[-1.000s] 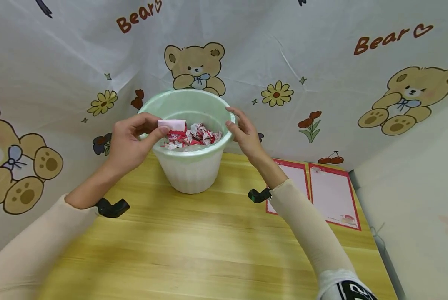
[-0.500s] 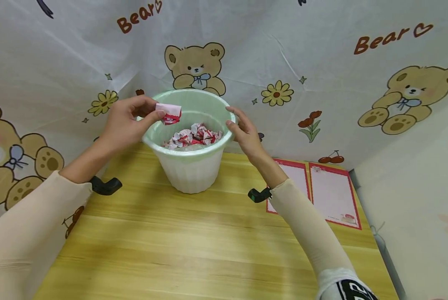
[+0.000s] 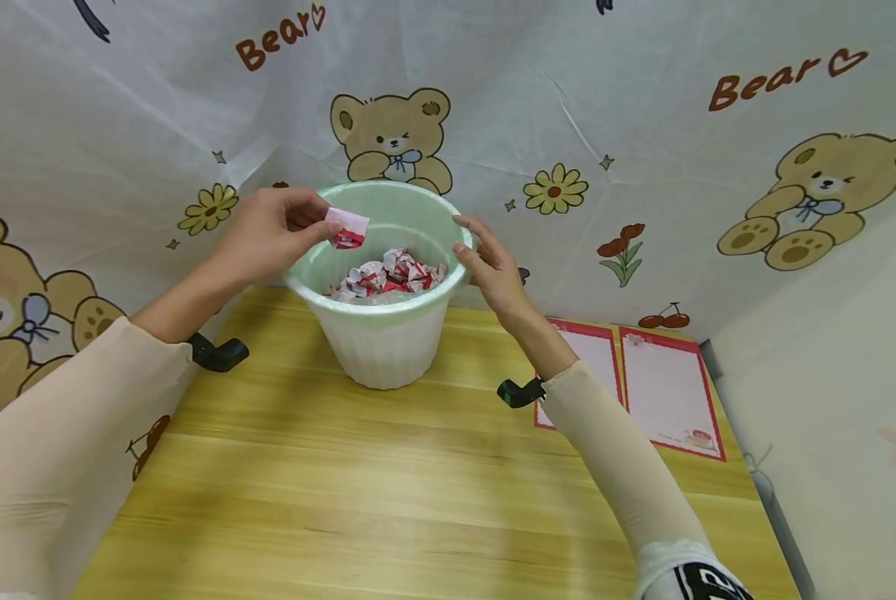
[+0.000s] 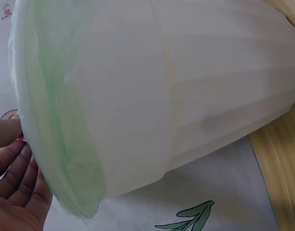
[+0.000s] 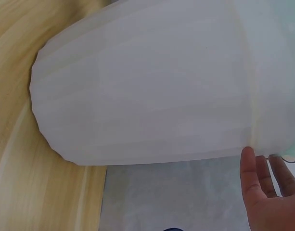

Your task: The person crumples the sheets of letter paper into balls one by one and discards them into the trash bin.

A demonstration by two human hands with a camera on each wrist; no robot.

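Note:
A white, ribbed wastebasket (image 3: 387, 346) with a pale green rim stands upright at the back of the table. Several crumpled red-and-white papers (image 3: 402, 271) lie inside it. Over the left part of its opening, my left hand (image 3: 275, 225) pinches a small piece of red-and-white paper (image 3: 350, 225) between thumb and fingers. The left wrist view shows that hand (image 4: 17, 192) beside the rim, with the paper mostly hidden. On the opposite side, my right hand (image 3: 496, 271) touches the rim with its thumb and fingertips. Its fingers (image 5: 250, 175) look fairly straight in the right wrist view.
Two red-bordered sheets (image 3: 673, 392) lie at the table's right, one partly behind my right forearm. A bear-print cloth (image 3: 493, 92) hangs right behind the wastebasket and along the left. The wooden table (image 3: 357, 492) stretches out in front.
My left hand has risen from the crumpled papers with the small piece of paper, then shifted slightly right over the opening. The right hand and the wastebasket have stayed in place.

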